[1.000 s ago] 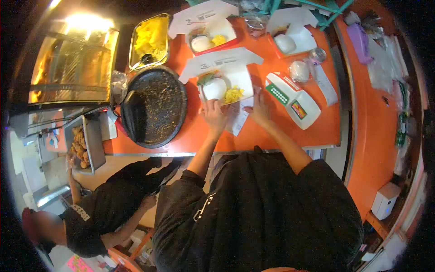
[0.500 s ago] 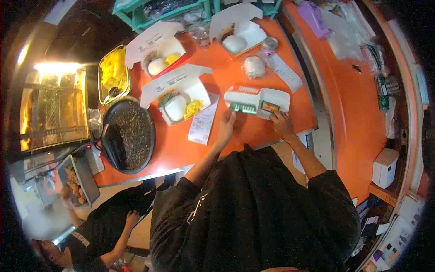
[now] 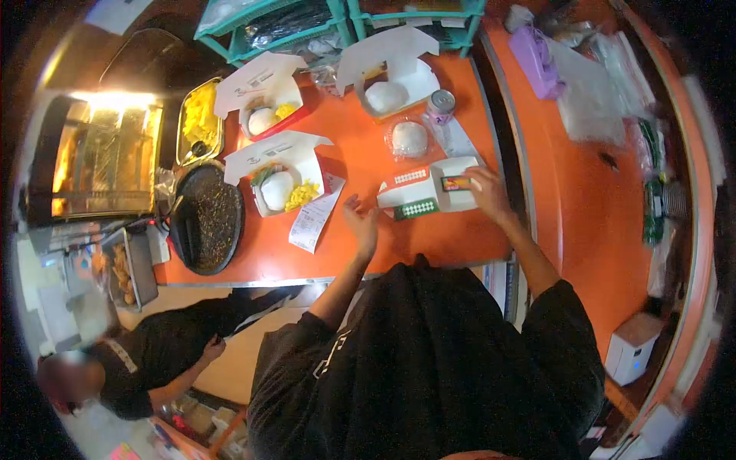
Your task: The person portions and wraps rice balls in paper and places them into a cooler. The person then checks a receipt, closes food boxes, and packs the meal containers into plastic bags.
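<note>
An opened paper food box (image 3: 458, 201) with red and green patterned flaps lies on the orange counter in front of me. Inside it, toward the right, rests a small dark sachet with a coloured print (image 3: 455, 183). My right hand (image 3: 491, 195) has its fingers over the box's right wall, gripping it beside the sachet. To the lower left of the box, my left hand (image 3: 362, 224) is raised, empty, with fingers apart. A white round item in clear wrap (image 3: 407, 139) sits just behind the box. Beside that stand a can (image 3: 440, 106) and a paper slip (image 3: 455, 142).
Several open meal boxes (image 3: 277, 153) with white mounds stand at the left and back; a receipt (image 3: 310, 222) lies near one. Further left are a yellow food tray (image 3: 201, 126), a dark round pan (image 3: 207, 222) and a lit cabinet (image 3: 107, 157). A co-worker (image 3: 176, 353) is at lower left.
My left hand has come away from the box's green flap and opened. My right hand has shifted up along the box's right side. The whole view has shifted somewhat.
</note>
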